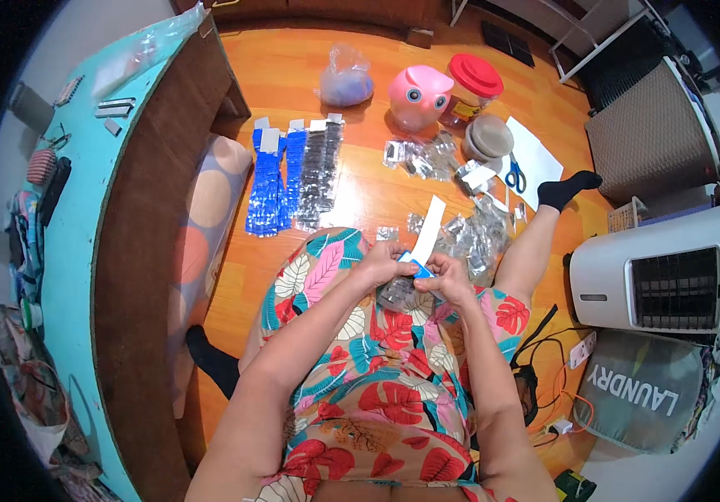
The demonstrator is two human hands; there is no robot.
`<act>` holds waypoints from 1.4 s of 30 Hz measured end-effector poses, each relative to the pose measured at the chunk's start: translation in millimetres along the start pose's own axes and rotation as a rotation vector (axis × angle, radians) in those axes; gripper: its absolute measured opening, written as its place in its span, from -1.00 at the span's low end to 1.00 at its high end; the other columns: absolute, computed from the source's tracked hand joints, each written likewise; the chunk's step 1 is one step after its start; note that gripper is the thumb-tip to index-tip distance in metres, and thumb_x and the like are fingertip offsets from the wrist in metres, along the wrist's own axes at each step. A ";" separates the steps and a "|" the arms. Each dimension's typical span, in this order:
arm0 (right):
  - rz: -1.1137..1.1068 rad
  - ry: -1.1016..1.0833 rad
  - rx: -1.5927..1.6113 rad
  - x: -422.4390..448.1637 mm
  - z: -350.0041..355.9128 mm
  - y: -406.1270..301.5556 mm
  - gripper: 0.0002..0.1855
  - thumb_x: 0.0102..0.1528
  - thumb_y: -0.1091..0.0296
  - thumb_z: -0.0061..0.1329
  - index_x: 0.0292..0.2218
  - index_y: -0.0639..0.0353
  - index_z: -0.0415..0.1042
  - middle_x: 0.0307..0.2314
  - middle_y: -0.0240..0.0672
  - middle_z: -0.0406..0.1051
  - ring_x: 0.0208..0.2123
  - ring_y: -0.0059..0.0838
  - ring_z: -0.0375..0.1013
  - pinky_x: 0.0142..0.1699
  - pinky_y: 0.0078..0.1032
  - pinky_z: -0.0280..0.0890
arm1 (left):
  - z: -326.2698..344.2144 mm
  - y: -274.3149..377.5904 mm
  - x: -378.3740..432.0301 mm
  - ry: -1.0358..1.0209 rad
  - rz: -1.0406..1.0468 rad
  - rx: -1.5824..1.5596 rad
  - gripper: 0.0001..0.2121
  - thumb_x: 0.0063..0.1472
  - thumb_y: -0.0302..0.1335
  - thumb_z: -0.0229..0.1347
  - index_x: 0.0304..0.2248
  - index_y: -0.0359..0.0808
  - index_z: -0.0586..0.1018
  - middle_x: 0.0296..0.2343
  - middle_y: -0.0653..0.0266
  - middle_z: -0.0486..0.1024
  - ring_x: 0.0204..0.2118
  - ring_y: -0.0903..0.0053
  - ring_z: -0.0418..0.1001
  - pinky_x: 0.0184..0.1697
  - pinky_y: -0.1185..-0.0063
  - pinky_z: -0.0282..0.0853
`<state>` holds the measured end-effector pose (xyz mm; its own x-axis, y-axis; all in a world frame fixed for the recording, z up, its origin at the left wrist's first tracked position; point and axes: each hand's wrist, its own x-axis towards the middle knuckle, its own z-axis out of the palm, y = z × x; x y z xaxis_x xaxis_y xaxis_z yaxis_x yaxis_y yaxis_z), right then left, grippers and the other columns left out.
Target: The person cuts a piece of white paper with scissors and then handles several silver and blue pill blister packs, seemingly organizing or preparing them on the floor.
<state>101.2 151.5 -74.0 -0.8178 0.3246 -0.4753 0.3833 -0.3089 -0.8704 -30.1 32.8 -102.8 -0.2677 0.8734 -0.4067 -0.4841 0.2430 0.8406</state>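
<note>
Above my lap, my left hand and my right hand pinch a small blue and white piece, perhaps card or a packet, from opposite sides. A long white strip reaches up and away from between the fingers. Its join with the blue piece is hidden. Just below the hands, clear plastic packets with dark contents rest on my floral clothing. Beyond the right hand, a loose heap of small clear packets covers part of the wooden floor. One flat packet lies past the left hand.
Blue packet strips and dark packet strips lie left of centre. Farther off are a tied plastic bag, a pink owl container and a red-lidded jar. Blue-handled scissors lie on white paper. A turquoise-topped table borders the left.
</note>
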 end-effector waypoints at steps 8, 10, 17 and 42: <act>-0.094 -0.053 -0.263 -4.0 -2.9 -2.6 -0.48 -0.34 0.61 0.16 -0.24 0.33 0.33 -0.38 -0.33 0.40 -0.33 -0.54 0.38 -0.20 -0.58 0.28 | -2.0 10.6 -7.6 -0.161 -0.067 -0.233 -0.73 0.05 -0.51 0.05 -0.22 -0.41 0.44 -0.40 0.24 0.47 -0.37 0.60 0.42 -0.33 0.64 0.35; -0.107 -0.040 -0.249 -6.9 -2.3 8.1 -0.41 -0.35 0.56 0.19 -0.19 0.33 0.31 -0.35 -0.32 0.40 -0.29 -0.51 0.37 -0.16 -0.57 0.25 | -0.1 13.4 -9.0 -0.059 -0.164 -0.189 -0.76 0.14 -0.47 -0.06 -0.20 -0.38 0.42 -0.43 0.27 0.46 -0.40 0.62 0.41 -0.34 0.62 0.34; 0.184 0.030 -0.119 -32.5 -20.1 47.7 -0.40 -0.27 0.66 0.09 -0.12 0.29 0.26 -0.33 -0.30 0.38 -0.28 -0.52 0.35 -0.18 -0.58 0.26 | -19.8 20.6 -23.4 0.286 0.277 -0.638 -0.85 0.17 -0.40 -0.06 -0.33 -0.31 0.39 -0.57 0.30 0.41 -0.62 0.59 0.36 -0.57 0.64 0.31; -0.422 0.403 -1.645 63.5 -20.0 14.2 -0.58 -0.08 0.41 -0.12 -0.11 -0.01 0.29 -0.02 -0.28 0.14 0.07 -0.12 0.03 0.03 0.02 -0.03 | -46.1 22.0 -13.2 0.184 0.258 -0.933 -0.85 0.15 -0.36 -0.05 -0.32 -0.24 0.37 -0.60 0.35 0.33 -0.67 0.62 0.24 -0.58 0.63 0.17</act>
<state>63.3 185.6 -119.1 -0.9170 0.3983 0.0219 0.3979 0.9172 -0.0224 -75.7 7.1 -95.5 -0.5451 0.7542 -0.3663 -0.8344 -0.4454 0.3246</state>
